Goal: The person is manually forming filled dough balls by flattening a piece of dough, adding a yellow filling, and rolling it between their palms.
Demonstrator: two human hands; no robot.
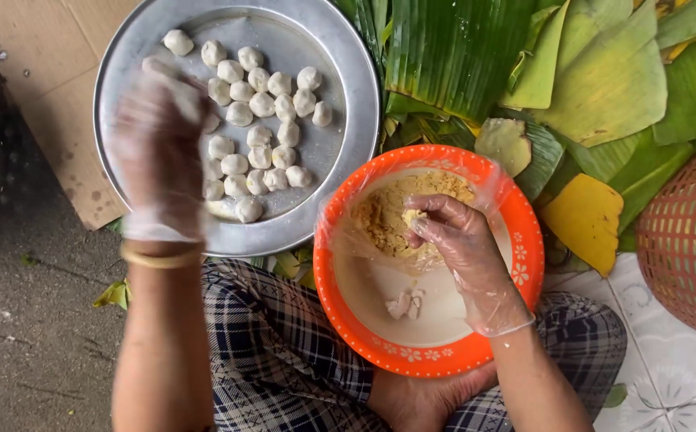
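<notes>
Head view, inspector A: Landmark is the orange bowl (429, 260), resting on the person's lap over the checked trousers (284, 360). What does the right hand show?

Inspector B: The right hand (460, 240), in a clear plastic glove, is inside the bowl, fingers curled shut around a small lump of yellow filling (412, 216). The main heap of crumbly yellow filling lies in the far part of the bowl, touching that hand. Nearer the person, on the bowl's white floor, lie a few small pale scraps of dough (406, 304).

Inspector A: And the left hand?

Inspector B: The left hand (160, 152), also gloved, is up and to the left of the bowl, over the near-left edge of the round metal tray (348, 120). It is blurred, fingers loosely spread; I cannot tell whether it holds anything. A yellow band (160, 258) sits on that wrist.

Inspector A: Contents of the tray?

Inspector B: Many white dough balls (260, 104), clustered from its far rim toward the middle, most touching one another. The tray's rim is just beside the bowl.

Inspector A: Surroundings?

Inspector B: Beyond the bowl, green and yellowing banana leaves (524, 72) are piled. To the bowl's right, a red woven basket (688, 240) stands on the tiled floor (668, 384). Cardboard (36, 80) lies under the tray.
</notes>
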